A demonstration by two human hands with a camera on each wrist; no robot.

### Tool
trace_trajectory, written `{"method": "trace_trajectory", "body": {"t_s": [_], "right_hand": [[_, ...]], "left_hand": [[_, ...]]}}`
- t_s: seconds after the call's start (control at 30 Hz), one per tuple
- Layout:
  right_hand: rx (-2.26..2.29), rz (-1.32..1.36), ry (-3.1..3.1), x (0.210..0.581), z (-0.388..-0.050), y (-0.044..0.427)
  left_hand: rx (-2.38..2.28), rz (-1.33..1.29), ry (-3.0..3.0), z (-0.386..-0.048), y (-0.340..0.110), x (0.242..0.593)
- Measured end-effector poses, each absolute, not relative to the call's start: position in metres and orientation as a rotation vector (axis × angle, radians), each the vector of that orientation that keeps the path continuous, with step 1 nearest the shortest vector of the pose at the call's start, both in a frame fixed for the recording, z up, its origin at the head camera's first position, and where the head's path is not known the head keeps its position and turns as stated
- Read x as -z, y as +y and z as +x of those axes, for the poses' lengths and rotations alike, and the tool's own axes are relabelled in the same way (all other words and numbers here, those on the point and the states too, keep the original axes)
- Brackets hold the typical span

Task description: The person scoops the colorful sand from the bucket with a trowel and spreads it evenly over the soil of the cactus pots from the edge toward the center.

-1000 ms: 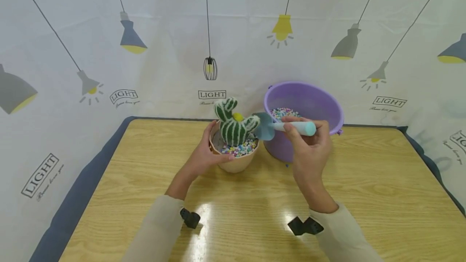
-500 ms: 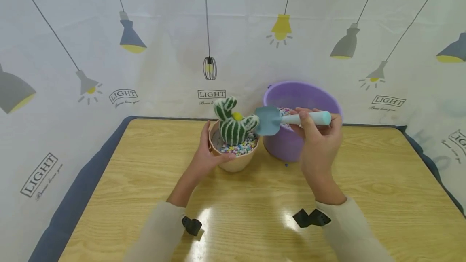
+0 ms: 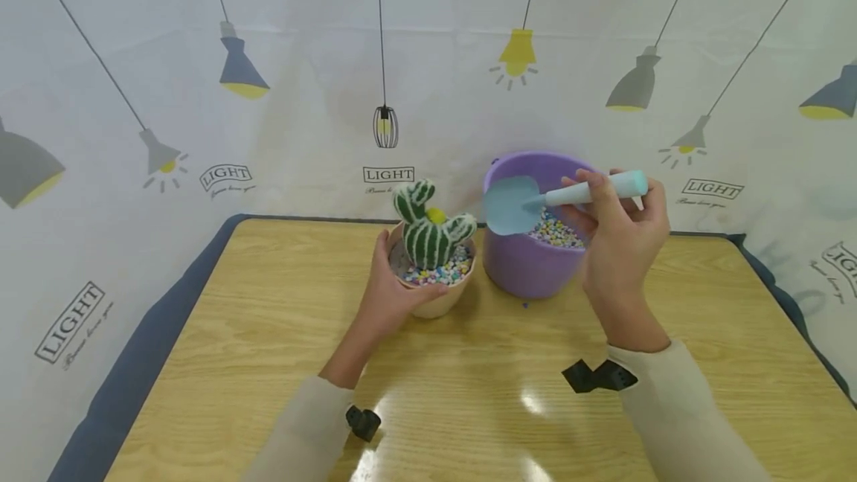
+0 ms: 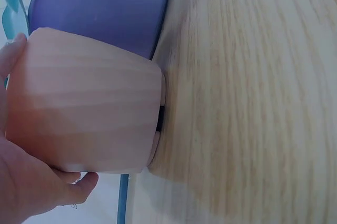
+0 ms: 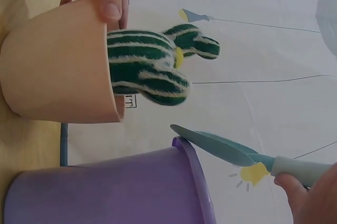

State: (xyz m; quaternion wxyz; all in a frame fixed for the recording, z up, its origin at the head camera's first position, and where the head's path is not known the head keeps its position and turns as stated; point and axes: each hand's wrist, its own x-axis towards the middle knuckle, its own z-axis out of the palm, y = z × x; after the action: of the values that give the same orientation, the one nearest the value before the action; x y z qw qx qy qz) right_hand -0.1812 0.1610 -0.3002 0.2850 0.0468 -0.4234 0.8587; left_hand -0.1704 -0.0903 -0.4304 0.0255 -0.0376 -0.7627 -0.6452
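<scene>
My left hand (image 3: 395, 285) grips the rim and side of a peach flower pot (image 4: 89, 103), thumb at the front. In the pot stands a green and white knitted cactus (image 3: 428, 240) with a yellow tuft, and colourful pebbles (image 3: 438, 275) lie around its base. My right hand (image 3: 623, 244) holds a light blue trowel (image 3: 515, 205) by its pale handle. Its blade hangs above the near left rim of a purple bucket (image 3: 529, 270), pointing left towards the cactus. In the right wrist view the blade's tip is close to the bucket's rim. More colourful pebbles lie inside the bucket.
Pot and bucket stand side by side on a wooden table (image 3: 268, 318), near its back edge. A tiny blue pebble (image 3: 525, 305) lies before the bucket. Behind hangs a white cloth (image 3: 308, 95) printed with lamps.
My right hand has drawn the trowel up and to the right, away from the cactus to over the bucket. The left hand stays on the pot, its thumb shifted slightly right.
</scene>
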Motion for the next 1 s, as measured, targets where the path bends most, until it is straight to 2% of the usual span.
{"method": "trace_trajectory", "body": {"t_s": [0.6,1.0], "right_hand": [[-2.286,0.094,-1.174,0.277,-0.21,0.19],[-2.393,-0.004,-1.229,0.281,-0.227,0.207]], "left_hand": [[2.047,-0.265,-2.389,-0.181,-0.104,0.427],[2.065,-0.283,-2.543,-0.188,-0.118,0.421]]}}
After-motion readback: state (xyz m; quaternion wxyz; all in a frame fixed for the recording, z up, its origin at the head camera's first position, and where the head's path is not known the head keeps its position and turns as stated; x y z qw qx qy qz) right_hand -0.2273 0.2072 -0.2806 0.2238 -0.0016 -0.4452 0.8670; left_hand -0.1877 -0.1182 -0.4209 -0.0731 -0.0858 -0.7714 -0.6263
